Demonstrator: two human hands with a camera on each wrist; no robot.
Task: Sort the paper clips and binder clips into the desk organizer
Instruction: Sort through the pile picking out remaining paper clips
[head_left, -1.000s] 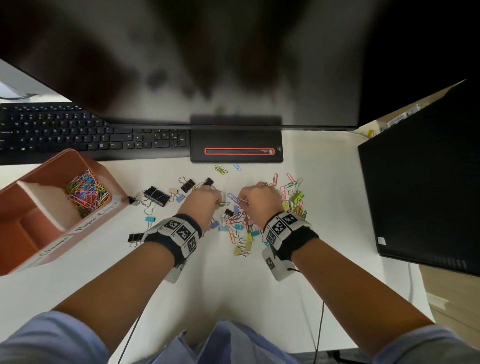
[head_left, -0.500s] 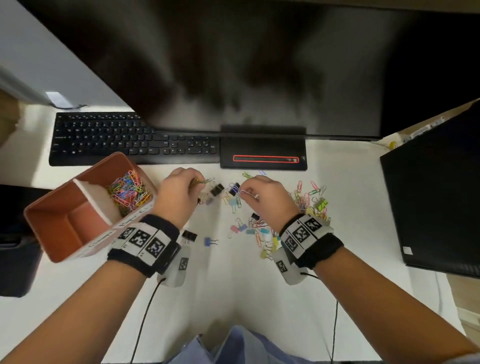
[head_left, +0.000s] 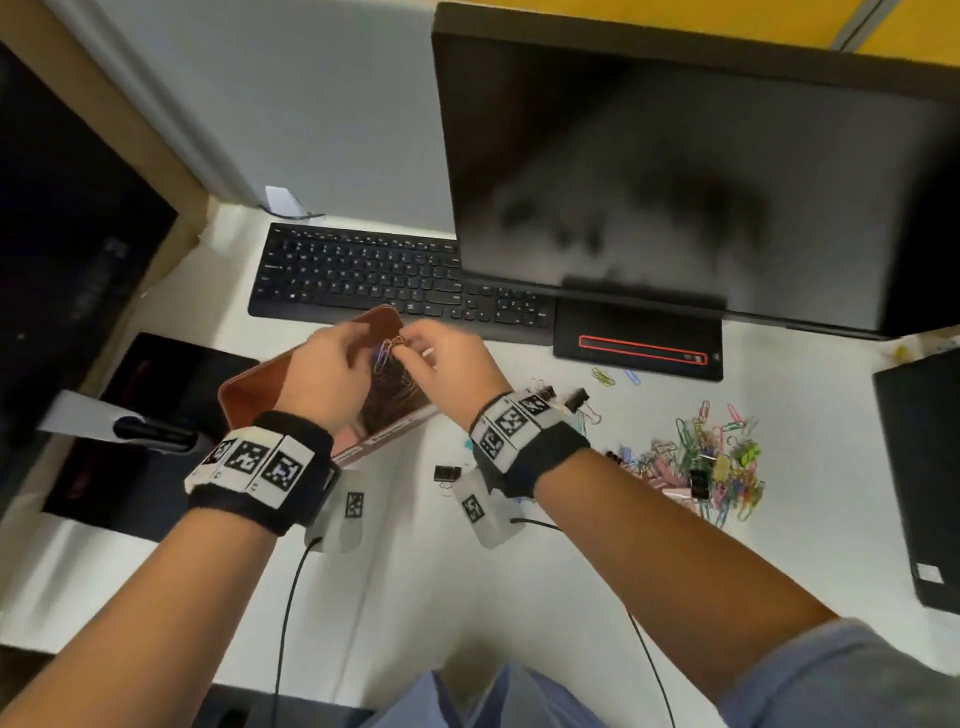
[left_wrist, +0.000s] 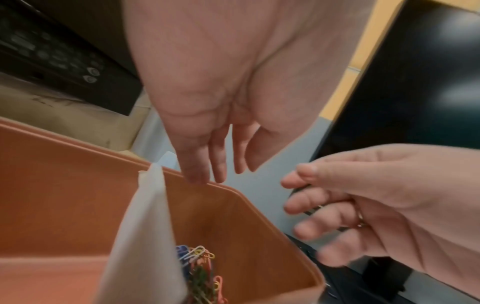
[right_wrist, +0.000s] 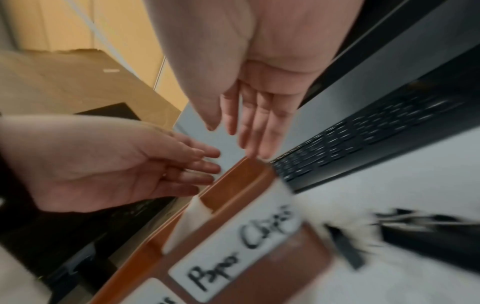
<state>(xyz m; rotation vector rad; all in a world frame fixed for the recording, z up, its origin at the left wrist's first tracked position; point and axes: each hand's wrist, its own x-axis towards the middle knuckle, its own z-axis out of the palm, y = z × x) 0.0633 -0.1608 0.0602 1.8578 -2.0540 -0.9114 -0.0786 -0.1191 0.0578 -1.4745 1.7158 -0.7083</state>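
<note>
The orange desk organizer (head_left: 248, 391) stands left of centre, mostly hidden under my hands. My left hand (head_left: 337, 364) and right hand (head_left: 444, 358) meet above its right compartment, labelled "Paper Clips" (right_wrist: 241, 246). A few paper clips (head_left: 385, 354) are in the air between the fingertips. In the wrist views the left hand (left_wrist: 226, 170) and right hand (right_wrist: 233, 133) have straight fingers with nothing in them. Coloured paper clips (left_wrist: 200, 265) lie in that compartment beside a white divider (left_wrist: 145, 226). A mixed pile of clips (head_left: 711, 467) lies on the desk at right.
Loose black binder clips (head_left: 447, 474) (head_left: 576, 400) lie near my right wrist. A keyboard (head_left: 363, 275) runs behind the organizer, with a monitor (head_left: 675, 182) and its base (head_left: 639, 343) beyond. A black case (head_left: 924, 467) borders the right, dark items (head_left: 156, 415) the left.
Both hands have moved left from the clip pile to above the organizer, and their fingers have opened. The head view has swung left and lifted.
</note>
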